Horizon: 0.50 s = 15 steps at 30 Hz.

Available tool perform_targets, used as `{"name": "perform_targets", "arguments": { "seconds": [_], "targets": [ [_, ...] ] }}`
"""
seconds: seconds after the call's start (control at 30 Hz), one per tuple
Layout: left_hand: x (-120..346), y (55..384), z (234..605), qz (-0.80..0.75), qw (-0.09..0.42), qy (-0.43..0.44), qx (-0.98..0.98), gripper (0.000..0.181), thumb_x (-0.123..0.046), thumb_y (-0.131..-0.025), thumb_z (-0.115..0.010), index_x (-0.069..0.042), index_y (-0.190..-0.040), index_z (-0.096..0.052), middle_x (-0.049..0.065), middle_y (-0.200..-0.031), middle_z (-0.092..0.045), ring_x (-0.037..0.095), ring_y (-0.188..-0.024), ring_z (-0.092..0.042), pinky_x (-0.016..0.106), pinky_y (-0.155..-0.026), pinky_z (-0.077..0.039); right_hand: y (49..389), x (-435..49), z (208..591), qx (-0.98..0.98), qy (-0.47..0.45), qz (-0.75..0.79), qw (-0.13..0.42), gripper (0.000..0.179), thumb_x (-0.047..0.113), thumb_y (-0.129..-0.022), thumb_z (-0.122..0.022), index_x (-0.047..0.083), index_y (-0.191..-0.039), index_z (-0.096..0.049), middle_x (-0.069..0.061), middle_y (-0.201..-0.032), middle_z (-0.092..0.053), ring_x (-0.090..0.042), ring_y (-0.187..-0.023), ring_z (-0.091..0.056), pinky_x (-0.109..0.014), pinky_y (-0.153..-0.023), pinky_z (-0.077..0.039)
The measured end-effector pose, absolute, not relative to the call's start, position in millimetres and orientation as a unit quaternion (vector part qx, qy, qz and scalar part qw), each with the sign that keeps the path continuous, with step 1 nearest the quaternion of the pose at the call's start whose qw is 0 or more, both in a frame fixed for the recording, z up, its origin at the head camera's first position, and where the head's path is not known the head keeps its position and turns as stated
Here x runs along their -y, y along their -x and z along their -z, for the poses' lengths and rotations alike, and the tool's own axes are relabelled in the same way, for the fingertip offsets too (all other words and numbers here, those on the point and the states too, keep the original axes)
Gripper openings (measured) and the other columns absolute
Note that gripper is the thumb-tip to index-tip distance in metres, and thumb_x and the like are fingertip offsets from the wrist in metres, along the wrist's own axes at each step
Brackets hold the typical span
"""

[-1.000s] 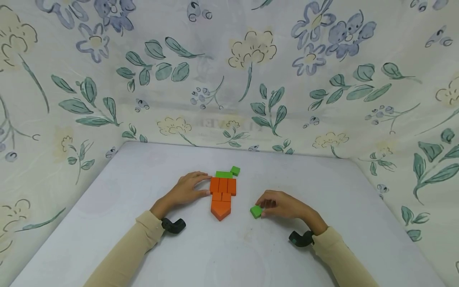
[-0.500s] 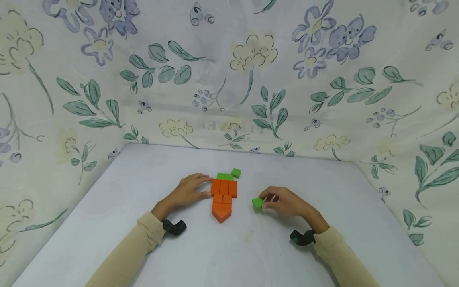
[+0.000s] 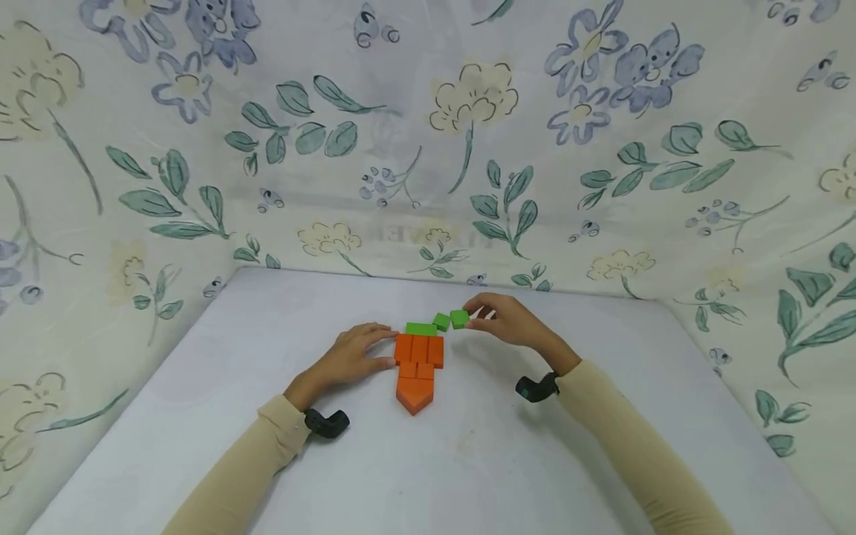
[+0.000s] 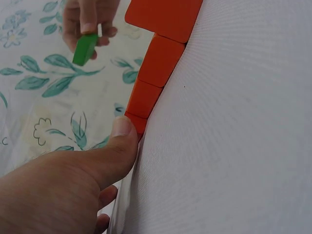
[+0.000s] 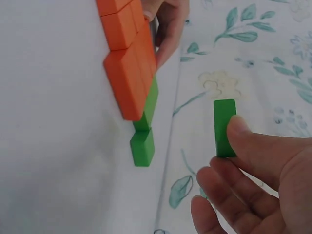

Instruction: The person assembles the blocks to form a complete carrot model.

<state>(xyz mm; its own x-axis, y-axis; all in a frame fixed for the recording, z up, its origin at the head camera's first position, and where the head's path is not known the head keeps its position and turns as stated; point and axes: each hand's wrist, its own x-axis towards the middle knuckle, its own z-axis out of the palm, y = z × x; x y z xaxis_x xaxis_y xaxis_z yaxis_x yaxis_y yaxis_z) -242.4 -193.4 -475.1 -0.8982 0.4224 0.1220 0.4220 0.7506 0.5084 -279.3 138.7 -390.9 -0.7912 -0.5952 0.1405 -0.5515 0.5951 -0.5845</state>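
Pinched between the thumb and fingers of my right hand [image 3: 508, 319] is a green block [image 5: 224, 127], raised above the table. It is close to the right of a small green block [image 3: 441, 322] that stands at an angle on the table. A flat green block [image 3: 420, 329] lies against the top of three upright orange blocks [image 3: 419, 351]. Below these come two smaller orange blocks [image 3: 416, 370] and a pointed orange block [image 3: 414, 395]. My left hand [image 3: 351, 355] rests at the left side of the orange blocks, its thumb [image 4: 123, 127] touching them.
Everything lies on a white table [image 3: 321, 475]. A flowered cloth [image 3: 401, 171] hangs behind and along the sides. Each wrist carries a black camera mount, the left one [image 3: 328, 423] and the right one [image 3: 537, 388].
My right hand has lifted the green block off the table and carried it away from me and slightly left, up to the angled green block. The left hand keeps its place.
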Motion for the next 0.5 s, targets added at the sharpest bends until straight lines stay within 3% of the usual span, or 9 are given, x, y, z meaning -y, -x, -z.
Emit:
{"name": "perform_targets", "arguments": {
  "seconds": [0.5],
  "targets": [
    [193,241,474,-0.288,0.012,-0.219,-0.932,0.059,-0.047,-0.09,-0.071,-0.024,-0.143,-0.056,0.008,-0.152,-0.048,0.034,-0.143,-0.039,0.058,-0.11,-0.031,312,-76,390,-0.903,0.294,0.308,0.065,0.034,0.025,-0.096,-0.069,0.01,-0.126,-0.065,-0.006,-0.122,-0.067,-0.022,-0.108,-0.063,-0.032,-0.089,-0.056]
  ]
}}
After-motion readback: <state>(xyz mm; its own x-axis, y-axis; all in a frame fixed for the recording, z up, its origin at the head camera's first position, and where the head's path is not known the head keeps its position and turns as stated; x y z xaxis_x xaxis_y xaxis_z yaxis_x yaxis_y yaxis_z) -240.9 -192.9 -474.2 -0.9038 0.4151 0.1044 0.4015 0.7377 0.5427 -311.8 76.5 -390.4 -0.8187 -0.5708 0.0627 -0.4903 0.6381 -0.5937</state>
